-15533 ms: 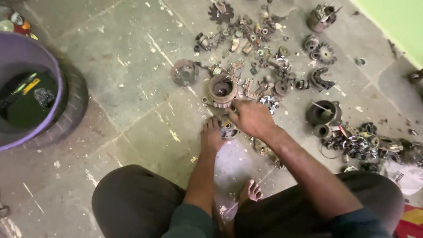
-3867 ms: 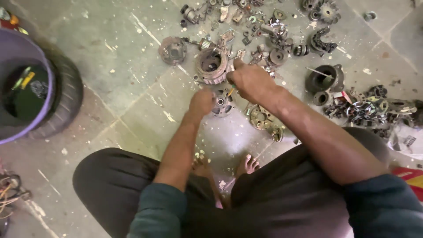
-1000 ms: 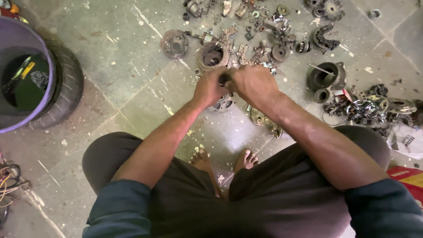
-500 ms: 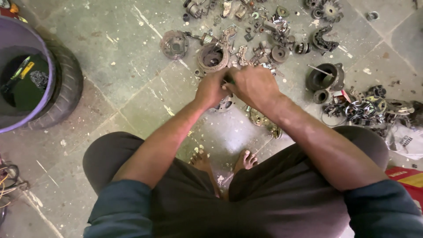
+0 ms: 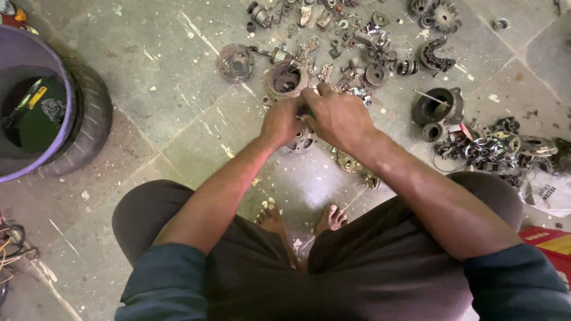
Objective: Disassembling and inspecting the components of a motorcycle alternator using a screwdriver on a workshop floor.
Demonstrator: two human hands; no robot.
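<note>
Person squatted on stone floor (image 5: 178,119), both hands met at centre. Left hand (image 5: 282,122) and right hand (image 5: 338,116) were curled tight against each other around small dark metal part (image 5: 304,110), mostly hidden between fingers, couldn't tell what exactly. Round rusty housing (image 5: 286,79) sat just beyond knuckles at 12 o'clock. Cup-shaped casing (image 5: 439,107) lay at 3 o'clock, well apart. Purple tub (image 5: 66,101) inside tyre (image 5: 89,128) was way off at 9 o'clock. Scrap pile (image 5: 357,35) spread toward 1 o'clock.
</note>
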